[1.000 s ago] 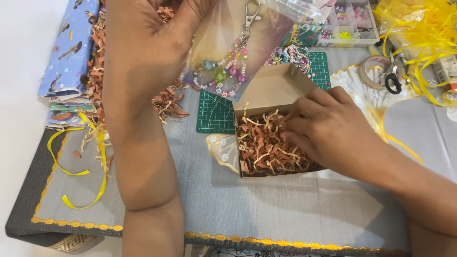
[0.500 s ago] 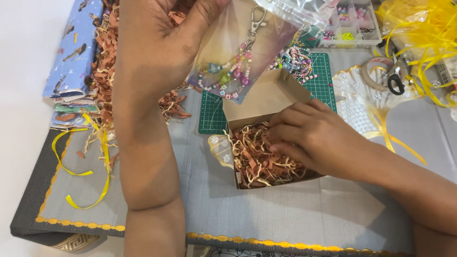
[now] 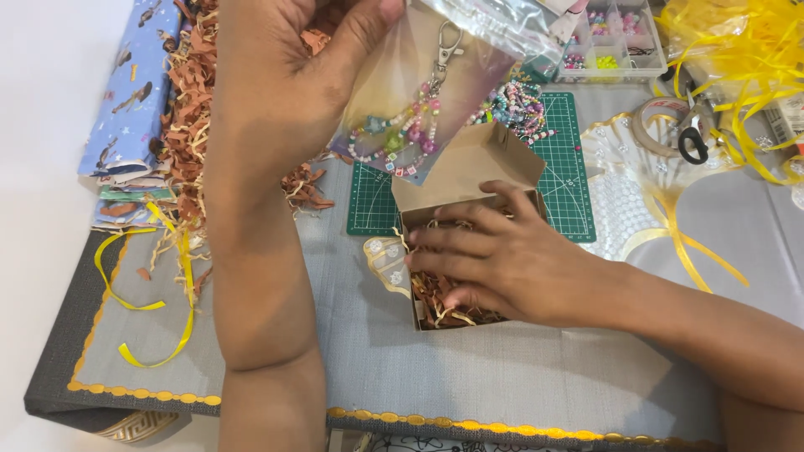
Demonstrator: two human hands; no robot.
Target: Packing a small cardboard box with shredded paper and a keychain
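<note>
Brown paper shred (image 3: pixel 452 301) wants pressing flat in the cardboard box (image 3: pixel 465 180); right hand (image 3: pixel 502 259) lies spread on it, left hand (image 3: pixel 285 92) apparently pinching the clear bead pouch (image 3: pixel 419 100) overhead.

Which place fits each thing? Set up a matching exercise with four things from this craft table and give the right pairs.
Things:
1. clear bag of beads
2. cardboard box
3. scissors
4. yellow ribbon

Places:
A. under the right hand
B. table's left edge
C. held up in the left hand
D. far right, by the tape roll

Pairs: 1-C, 2-A, 3-D, 4-B
</note>
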